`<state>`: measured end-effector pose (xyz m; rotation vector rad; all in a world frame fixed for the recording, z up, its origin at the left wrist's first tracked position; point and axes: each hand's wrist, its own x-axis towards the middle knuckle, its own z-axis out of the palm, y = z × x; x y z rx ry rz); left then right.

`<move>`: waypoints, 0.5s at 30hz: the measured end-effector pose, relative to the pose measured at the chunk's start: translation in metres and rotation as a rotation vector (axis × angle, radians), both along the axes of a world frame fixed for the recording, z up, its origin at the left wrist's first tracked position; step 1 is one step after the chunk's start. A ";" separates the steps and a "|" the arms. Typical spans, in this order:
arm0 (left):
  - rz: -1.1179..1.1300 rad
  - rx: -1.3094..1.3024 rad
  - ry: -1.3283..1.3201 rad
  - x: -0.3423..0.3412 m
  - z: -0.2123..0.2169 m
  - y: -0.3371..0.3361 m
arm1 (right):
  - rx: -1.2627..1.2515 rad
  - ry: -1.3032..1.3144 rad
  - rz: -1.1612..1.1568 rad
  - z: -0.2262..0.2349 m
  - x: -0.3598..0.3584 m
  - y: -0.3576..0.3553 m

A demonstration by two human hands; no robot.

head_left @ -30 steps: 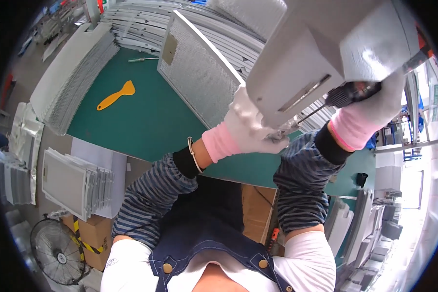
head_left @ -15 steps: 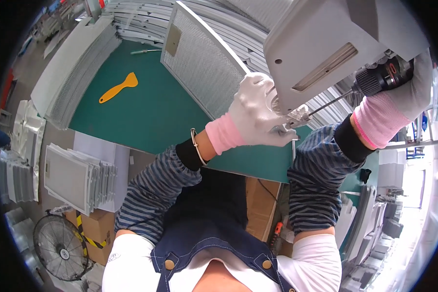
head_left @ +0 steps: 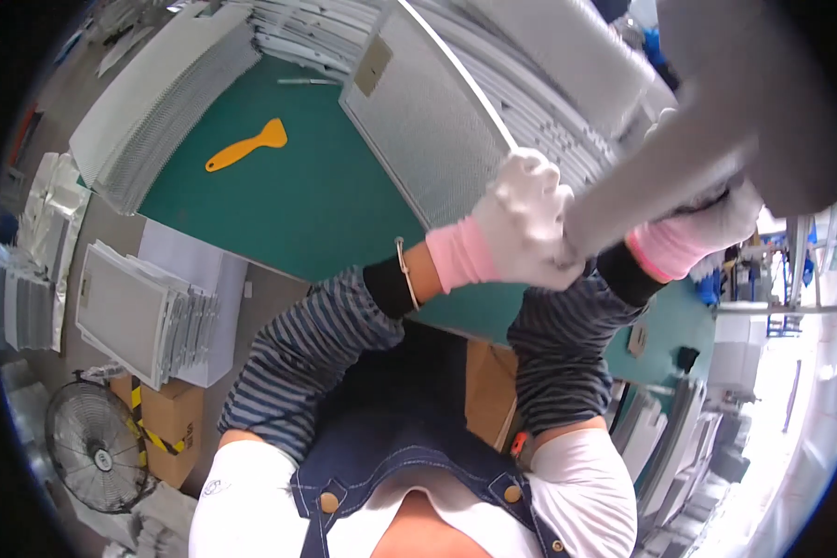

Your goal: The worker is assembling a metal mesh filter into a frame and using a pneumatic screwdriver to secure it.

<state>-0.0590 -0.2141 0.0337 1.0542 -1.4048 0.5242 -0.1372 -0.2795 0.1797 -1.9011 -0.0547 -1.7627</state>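
Green tabletop (head_left: pixel 298 205) fills the middle, and its near edge runs diagonally from lower left up toward the right, passing just under the forearms. Plenty of bare green lies between the orange scraper (head_left: pixel 246 146) and the mesh filter panel (head_left: pixel 428 121), which lies flat with its long metal edge pointing toward the hands. A stack of ribbed grey sheets (head_left: pixel 158 102) borders the tabletop's left edge; more white and grey panels crowd the far side, so the free room is all in that central patch.

Now the hands. The left hand (head_left: pixel 525 223), in a white glove with a pink cuff, is curled tight around the lower end of the grey metal casing (head_left: pixel 679 177), fingers wrapped, no gap showing. The right hand (head_left: pixel 707 223), same kind of glove, is pressed against the casing's underside further right; it grips there, though the casing hides most of its fingers. The casing itself is held up off the tabletop, close to the camera, blurred and large at upper right.

Below the tabletop edge, a stack of framed filters (head_left: pixel 139 312) sits on a white box, with a floor fan (head_left: pixel 93 446) beside a cardboard carton (head_left: pixel 163 428).
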 end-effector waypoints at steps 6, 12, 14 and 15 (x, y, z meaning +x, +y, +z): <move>0.072 0.020 -0.116 0.008 0.016 0.020 | 0.116 0.042 0.210 -0.002 -0.009 0.009; 0.020 -0.015 -0.092 0.013 0.022 0.024 | 0.275 0.080 0.295 0.006 -0.006 0.010; 0.038 -0.011 -0.040 0.009 0.025 0.021 | 0.322 0.071 0.298 0.012 -0.007 0.010; 0.024 -0.014 -0.054 0.008 0.023 0.019 | 0.350 0.061 0.312 0.012 -0.004 0.010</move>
